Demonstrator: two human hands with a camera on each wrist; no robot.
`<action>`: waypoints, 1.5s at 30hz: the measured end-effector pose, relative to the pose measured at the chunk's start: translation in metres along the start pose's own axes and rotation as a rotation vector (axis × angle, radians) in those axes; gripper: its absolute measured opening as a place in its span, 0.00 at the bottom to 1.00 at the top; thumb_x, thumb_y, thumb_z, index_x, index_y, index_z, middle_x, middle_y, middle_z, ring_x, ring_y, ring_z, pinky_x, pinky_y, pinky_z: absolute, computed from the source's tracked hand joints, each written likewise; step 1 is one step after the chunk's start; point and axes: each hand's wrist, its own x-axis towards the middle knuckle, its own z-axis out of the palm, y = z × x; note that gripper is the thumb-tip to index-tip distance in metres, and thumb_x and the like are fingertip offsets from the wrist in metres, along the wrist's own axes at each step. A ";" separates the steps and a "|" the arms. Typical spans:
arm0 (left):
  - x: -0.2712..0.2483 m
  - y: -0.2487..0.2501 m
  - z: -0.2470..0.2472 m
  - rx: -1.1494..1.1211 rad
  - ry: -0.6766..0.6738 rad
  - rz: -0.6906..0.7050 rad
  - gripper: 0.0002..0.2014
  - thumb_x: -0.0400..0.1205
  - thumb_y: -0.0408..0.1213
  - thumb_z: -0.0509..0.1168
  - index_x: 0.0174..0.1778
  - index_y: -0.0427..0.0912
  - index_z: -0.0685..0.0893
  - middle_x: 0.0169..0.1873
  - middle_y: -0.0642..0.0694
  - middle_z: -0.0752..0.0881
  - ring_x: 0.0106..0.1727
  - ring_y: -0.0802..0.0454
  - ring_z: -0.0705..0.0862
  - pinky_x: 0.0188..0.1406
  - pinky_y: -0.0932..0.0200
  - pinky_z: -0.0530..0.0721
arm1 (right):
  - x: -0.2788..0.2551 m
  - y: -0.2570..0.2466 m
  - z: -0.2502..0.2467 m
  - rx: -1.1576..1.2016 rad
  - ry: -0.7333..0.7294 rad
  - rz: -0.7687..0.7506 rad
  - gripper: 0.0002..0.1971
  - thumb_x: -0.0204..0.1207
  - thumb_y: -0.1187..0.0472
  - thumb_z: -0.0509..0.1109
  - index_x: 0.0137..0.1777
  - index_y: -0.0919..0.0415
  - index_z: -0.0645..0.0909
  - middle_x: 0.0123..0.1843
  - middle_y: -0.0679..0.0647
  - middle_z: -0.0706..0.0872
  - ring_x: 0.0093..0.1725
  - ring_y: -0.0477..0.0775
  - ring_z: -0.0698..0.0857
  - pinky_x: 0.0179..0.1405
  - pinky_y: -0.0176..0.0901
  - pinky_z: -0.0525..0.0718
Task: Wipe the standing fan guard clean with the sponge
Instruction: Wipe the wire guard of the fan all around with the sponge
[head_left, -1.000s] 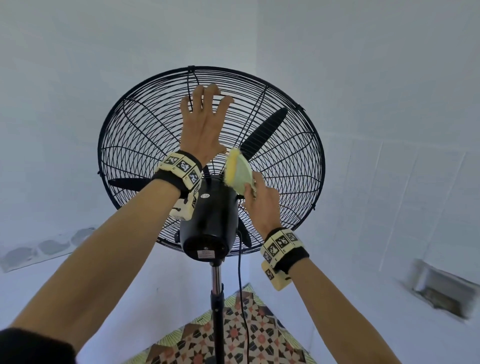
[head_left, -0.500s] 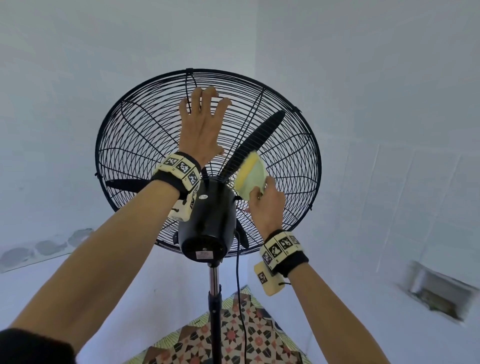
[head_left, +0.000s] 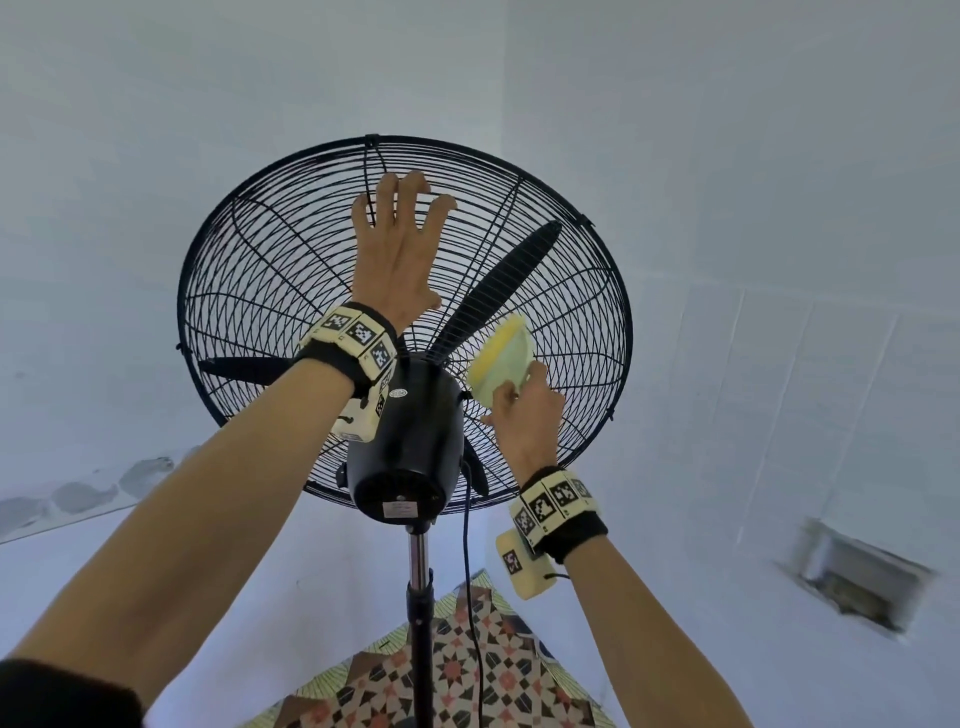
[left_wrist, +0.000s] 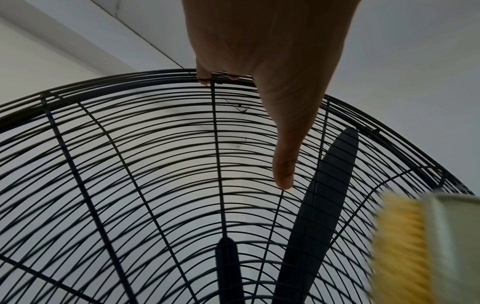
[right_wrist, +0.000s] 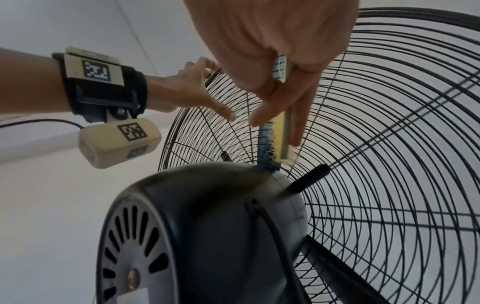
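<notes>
The right hand (head_left: 524, 410), pinching the sponge (head_left: 501, 358), shifted outward from the motor (head_left: 405, 441) along the guard (head_left: 587, 270). The left hand (head_left: 397, 249) remained spread, bracing. Wiping was judged ongoing.

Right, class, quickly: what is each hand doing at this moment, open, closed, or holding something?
Left hand: open, fingers spread against the fan guard.
Right hand: closed on the sponge.

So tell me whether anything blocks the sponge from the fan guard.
Nothing visible does. The sponge in the right hand looks pressed to the fan guard beside the motor housing; the left hand rests higher up.
</notes>
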 end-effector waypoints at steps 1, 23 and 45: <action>0.000 0.000 0.000 -0.003 0.006 0.003 0.56 0.55 0.51 0.90 0.77 0.50 0.67 0.78 0.37 0.66 0.81 0.30 0.64 0.77 0.26 0.67 | 0.000 -0.004 -0.001 0.037 -0.026 -0.039 0.10 0.89 0.63 0.62 0.65 0.66 0.73 0.58 0.68 0.84 0.40 0.58 0.91 0.31 0.52 0.94; -0.002 0.004 0.000 -0.018 0.041 0.011 0.53 0.58 0.51 0.88 0.77 0.51 0.68 0.78 0.38 0.68 0.81 0.31 0.66 0.77 0.28 0.68 | -0.004 -0.054 -0.004 0.053 -0.040 -0.306 0.23 0.84 0.65 0.67 0.76 0.56 0.66 0.39 0.54 0.86 0.35 0.51 0.88 0.35 0.39 0.88; -0.003 0.003 0.000 -0.045 0.054 0.007 0.51 0.58 0.50 0.88 0.75 0.49 0.69 0.76 0.37 0.70 0.80 0.31 0.66 0.76 0.28 0.68 | 0.024 -0.031 -0.001 0.036 0.062 -0.539 0.23 0.89 0.60 0.60 0.83 0.54 0.69 0.36 0.51 0.83 0.29 0.41 0.81 0.27 0.31 0.80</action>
